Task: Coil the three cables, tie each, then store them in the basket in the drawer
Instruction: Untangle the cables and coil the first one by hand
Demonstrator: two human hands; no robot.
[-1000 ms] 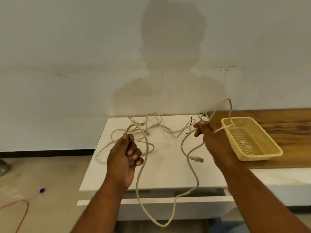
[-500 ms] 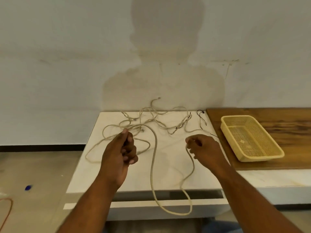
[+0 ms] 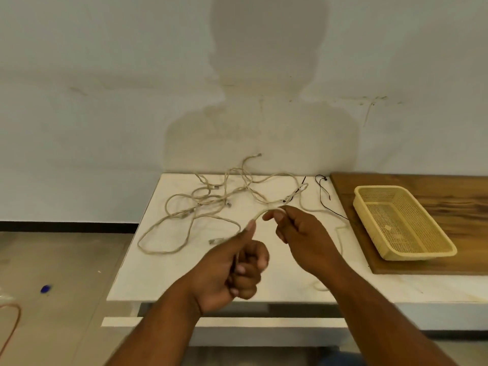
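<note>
Your left hand (image 3: pixel 232 270) is closed in a fist around a beige cable (image 3: pixel 260 213), thumb up along it, and your right hand (image 3: pixel 298 233) pinches the same cable between thumb and fingers just beyond it. The short arc of cable between your two hands is plain to see, but where it runs inside the left fist is hidden, and motion blur softens both sets of fingers. Past the right hand, the cable drops behind your forearm; a pale loop (image 3: pixel 320 286) shows again near the front edge of the white tabletop (image 3: pixel 163 273).

The rest of the cables lie in a loose tangle (image 3: pixel 208 204) across the back and left of the tabletop (you cannot tell which strand belongs to which cable, or count them with certainty). Thin black ties (image 3: pixel 323 191) lie near the back right corner. The yellow mesh basket (image 3: pixel 401 223) sits empty on the wooden board (image 3: pixel 449 191) to the right, whose far end is cut off. Below the tabletop, the white drawer (image 3: pixel 237 322) stands pulled out a little, its inside dark and hidden.
</note>
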